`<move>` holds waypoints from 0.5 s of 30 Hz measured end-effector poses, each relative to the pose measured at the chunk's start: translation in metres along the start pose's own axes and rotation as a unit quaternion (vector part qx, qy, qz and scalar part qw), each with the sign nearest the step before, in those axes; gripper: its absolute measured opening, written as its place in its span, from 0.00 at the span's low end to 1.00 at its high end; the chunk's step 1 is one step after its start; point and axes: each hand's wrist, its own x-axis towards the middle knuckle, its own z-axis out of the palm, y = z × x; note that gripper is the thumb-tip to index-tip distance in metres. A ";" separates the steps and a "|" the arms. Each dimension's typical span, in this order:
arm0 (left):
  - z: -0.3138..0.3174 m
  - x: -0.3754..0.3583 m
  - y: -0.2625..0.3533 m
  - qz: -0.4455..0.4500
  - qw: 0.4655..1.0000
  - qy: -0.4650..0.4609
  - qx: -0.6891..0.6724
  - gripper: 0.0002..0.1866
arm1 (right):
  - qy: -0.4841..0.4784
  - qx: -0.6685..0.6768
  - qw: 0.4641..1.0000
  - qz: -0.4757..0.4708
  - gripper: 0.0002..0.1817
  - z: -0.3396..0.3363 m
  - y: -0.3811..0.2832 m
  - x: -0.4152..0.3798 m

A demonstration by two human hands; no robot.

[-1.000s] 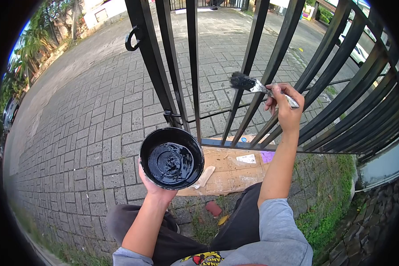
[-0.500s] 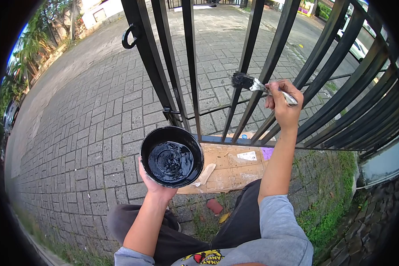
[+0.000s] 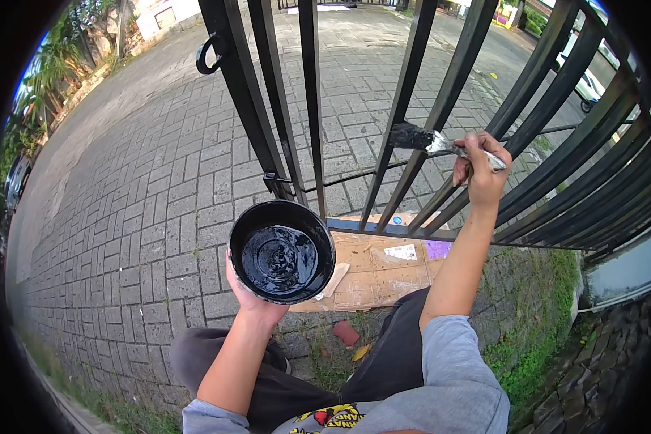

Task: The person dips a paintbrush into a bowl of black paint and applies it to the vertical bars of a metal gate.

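My left hand (image 3: 257, 303) holds up a round black bowl (image 3: 242, 220) from below, its fingers mostly hidden behind it. Glossy black paint (image 3: 279, 259) covers the bottom of the bowl. In my right hand (image 3: 482, 165) is a paintbrush (image 3: 441, 144), its handle pinched between thumb and fingers. The brush points left, and its black-coated bristles overlap an upright bar of the black metal gate (image 3: 398, 119). White dried paint marks the brush near the bristles and along the handle.
Flattened cardboard (image 3: 369, 269) lies on the ground under the gate's bottom rail. A reddish broken piece (image 3: 346, 333) and a yellow leaf (image 3: 362, 353) lie near my feet. Grey paving (image 3: 159, 181) spreads to the left, green plants (image 3: 535, 354) grow at right. A white vehicle (image 3: 590, 85) stands beyond the bars.
The right hand and paintbrush have shifted a little right and slightly down along the bars. My left hand still holds the bowl in nearly the same place.
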 end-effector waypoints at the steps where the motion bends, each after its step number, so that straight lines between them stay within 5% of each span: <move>1: 0.000 -0.001 0.000 0.001 1.000 0.001 0.001 0.38 | 0.031 0.059 0.997 -0.050 0.16 0.007 -0.003 0.000; 2: -0.001 -0.001 0.001 0.001 1.000 0.001 -0.001 0.37 | 0.062 0.118 0.986 -0.099 0.17 0.014 -0.006 0.001; 7: 0.001 -0.001 -0.002 -0.017 1.000 -0.020 -0.016 0.37 | 0.054 0.070 0.996 0.005 0.18 0.015 0.011 0.005; 11: 0.000 -0.001 -0.001 -0.014 1.000 -0.016 -0.018 0.37 | -0.023 -0.084 0.993 0.084 0.17 -0.010 -0.002 0.002; 15: 0.002 0.003 -0.003 -0.007 1.000 -0.007 -0.001 0.37 | 0.041 0.007 0.999 -0.002 0.14 -0.001 -0.016 -0.005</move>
